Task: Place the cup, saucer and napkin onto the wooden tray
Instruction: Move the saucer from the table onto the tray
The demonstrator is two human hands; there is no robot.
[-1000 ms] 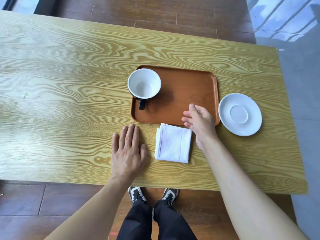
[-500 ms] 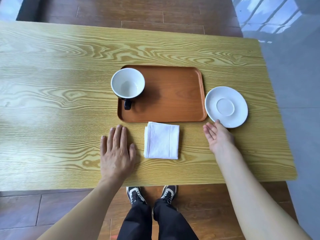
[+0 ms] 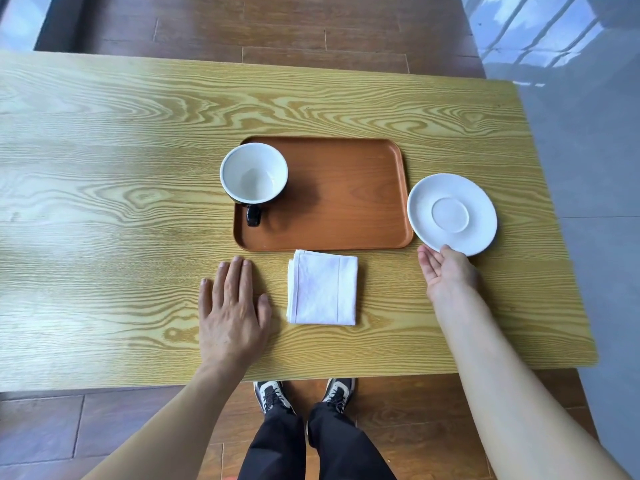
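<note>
A brown wooden tray (image 3: 346, 199) lies in the middle of the table. The cup (image 3: 254, 174), white inside and black outside, stands upright in the tray's left part with its handle toward me. On the table just right of the tray sits the white saucer (image 3: 452, 213). A folded white napkin (image 3: 322, 288) lies in front of the tray. My right hand (image 3: 446, 271) is at the saucer's near edge, palm turned up, thumb tip on the rim, fingers partly hidden under it. My left hand (image 3: 233, 313) rests flat on the table, left of the napkin, holding nothing.
The light wooden table (image 3: 104, 202) ends close to the saucer on the right and close to my body in front. Below its front edge are my legs and shoes (image 3: 304, 396) on a dark wood floor.
My right hand left the tray's front edge and swung right to the saucer's near rim, where its fingers now touch it. The left hand stayed flat on the table.
</note>
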